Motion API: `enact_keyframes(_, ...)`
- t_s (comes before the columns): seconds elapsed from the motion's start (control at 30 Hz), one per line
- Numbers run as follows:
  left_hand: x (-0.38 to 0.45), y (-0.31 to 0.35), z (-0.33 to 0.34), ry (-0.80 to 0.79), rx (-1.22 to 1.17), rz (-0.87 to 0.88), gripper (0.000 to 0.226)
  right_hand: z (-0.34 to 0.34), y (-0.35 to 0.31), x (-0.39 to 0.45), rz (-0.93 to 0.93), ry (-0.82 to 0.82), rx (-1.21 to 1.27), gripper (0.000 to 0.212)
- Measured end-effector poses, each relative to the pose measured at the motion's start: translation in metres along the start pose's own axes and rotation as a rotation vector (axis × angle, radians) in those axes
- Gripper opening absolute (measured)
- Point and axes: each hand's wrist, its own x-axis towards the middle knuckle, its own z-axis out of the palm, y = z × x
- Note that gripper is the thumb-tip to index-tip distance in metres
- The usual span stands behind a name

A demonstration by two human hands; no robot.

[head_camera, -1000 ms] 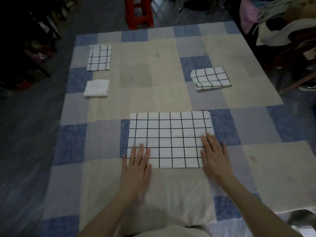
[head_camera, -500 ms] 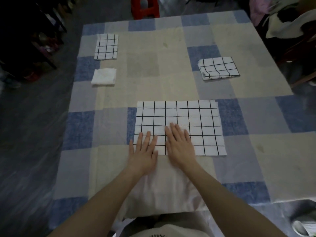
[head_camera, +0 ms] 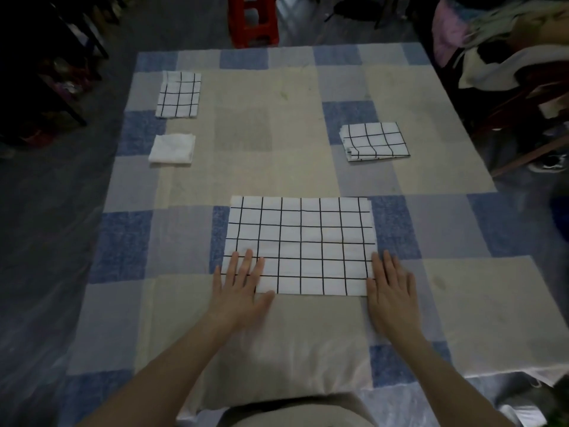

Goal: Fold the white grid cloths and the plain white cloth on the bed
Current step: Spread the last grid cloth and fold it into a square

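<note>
A white grid cloth lies flat as a wide rectangle on the checked bed cover in front of me. My left hand rests flat, fingers spread, on its near left corner. My right hand lies flat at its near right corner, mostly on the cover beside the edge. A folded grid cloth sits at the far left, with a folded plain white cloth just nearer. Another folded grid cloth lies at the right.
A red plastic stool stands past the bed's far edge. Piled clothes on a chair crowd the far right. Dark furniture stands at the left. The bed's near edge runs just below my forearms.
My right hand slid from the cloth's middle, beside the left hand, out to the near right corner. My left hand stayed at the near left corner.
</note>
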Motion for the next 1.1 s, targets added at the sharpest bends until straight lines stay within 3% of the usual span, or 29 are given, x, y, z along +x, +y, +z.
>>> enact_keyframes(0.13,0.001,0.002,-0.004,-0.036,-0.014,-0.010,0.087,-0.003,-0.002,0.001,0.033,-0.044,0.005,0.062)
enact_keyframes(0.2,0.001,0.007,-0.013,-0.114,0.039,-0.030,0.093,-0.010,-0.022,0.009,0.081,0.026,0.063,0.065)
enact_keyframes(0.27,0.002,0.015,-0.026,-0.167,0.143,-0.071,0.095,-0.020,-0.051,0.019,-0.019,0.089,0.088,0.062)
enact_keyframes(0.37,0.004,0.046,-0.047,0.029,0.246,-0.078,0.081,-0.030,-0.100,0.038,-0.314,0.134,0.133,0.059)
enact_keyframes(0.43,0.010,0.070,-0.048,0.202,0.187,-0.031,0.067,-0.027,-0.125,0.046,-0.373,0.095,0.168,0.062)
enact_keyframes(0.53,0.029,0.081,-0.030,0.216,0.056,0.060,0.061,-0.007,-0.138,0.050,-0.320,-0.054,0.169,0.060)
enact_keyframes(0.67,0.040,0.049,-0.006,0.196,0.016,0.085,0.065,0.006,-0.098,0.048,-0.356,-0.052,0.065,0.060)
enact_keyframes(0.83,0.031,-0.009,-0.005,0.290,-0.133,-0.191,0.076,-0.009,-0.021,0.059,-0.190,0.004,0.033,0.059)
enact_keyframes(1.0,0.028,-0.022,-0.017,0.183,-0.147,-0.204,0.069,-0.021,-0.015,0.062,-0.087,-0.002,0.151,0.064)
enact_keyframes(1.1,0.030,-0.004,-0.026,0.271,-0.125,-0.246,0.067,-0.035,-0.024,0.064,0.013,0.019,0.255,0.072)
